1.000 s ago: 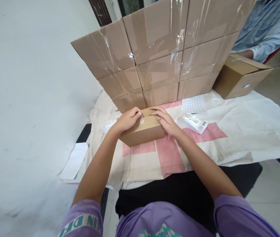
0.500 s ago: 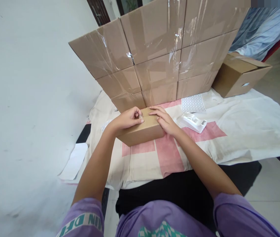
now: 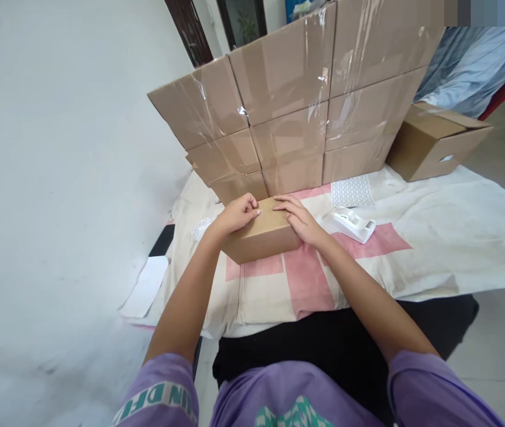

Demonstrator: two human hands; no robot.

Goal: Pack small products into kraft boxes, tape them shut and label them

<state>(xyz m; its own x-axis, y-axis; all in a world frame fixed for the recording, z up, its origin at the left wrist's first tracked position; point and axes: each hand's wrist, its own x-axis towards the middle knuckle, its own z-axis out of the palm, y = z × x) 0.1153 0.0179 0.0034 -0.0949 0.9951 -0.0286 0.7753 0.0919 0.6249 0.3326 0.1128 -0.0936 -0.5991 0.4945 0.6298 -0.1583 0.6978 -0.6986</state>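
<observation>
**Item:** small cardboard box [image 3: 264,237], centre of frame, on the cloth-covered table [image 3: 434,231], just in front of the stack of taped cartons [image 3: 292,107].

**Left hand** [image 3: 235,214]: fingers curled in, tips on the box top near its far edge. Whether they pinch anything cannot be told.

**Right hand** [image 3: 301,220]: fingers stretched flat and released, resting on the top.

**Step, as judged:** pressing the lid's closure down.

**Next move calls for:** the box held steady. The tape dispenser [image 3: 351,223] lies near, right of centre.

A wall of taped cartons [image 3: 288,107] stands at the back of the cloth [image 3: 448,237]. Before it lie a sticker sheet [image 3: 352,191] and a white tape dispenser [image 3: 350,223]; an open carton [image 3: 434,148] sits at the right.
</observation>
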